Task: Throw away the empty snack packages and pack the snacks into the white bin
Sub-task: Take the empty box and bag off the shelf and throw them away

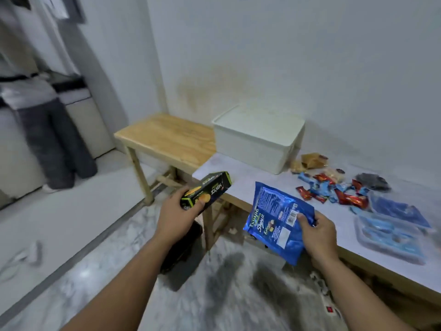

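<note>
Along the right-hand wall runs the pale worktop (238, 177), and beside it, to the left, a bare wooden bench (167, 137) stands against the same wall. Up at the worktop's far end sits the white bin (257, 139), lid on, pushed close to the wall. Nearer the camera on the right, two blue packs (393, 223) lie side by side by the worktop's front edge, blurred. Between them and the bin, a heap of small red and blue wrapped snacks (331, 189) is scattered, with a brown packet (312, 160) just right of the bin and something dark (372, 181) beyond the heap.

Now the hands, both out over the marble floor in front of the worktop! The right hand (317, 232) has its fingers pinching the lower corner of a blue snack bag (279, 218), thumb on the front by the barcode. The left hand (176, 220) grips one end of a black-and-green biscuit box (207, 191), fingers wrapped around it, the box pointing towards the bin.
</note>
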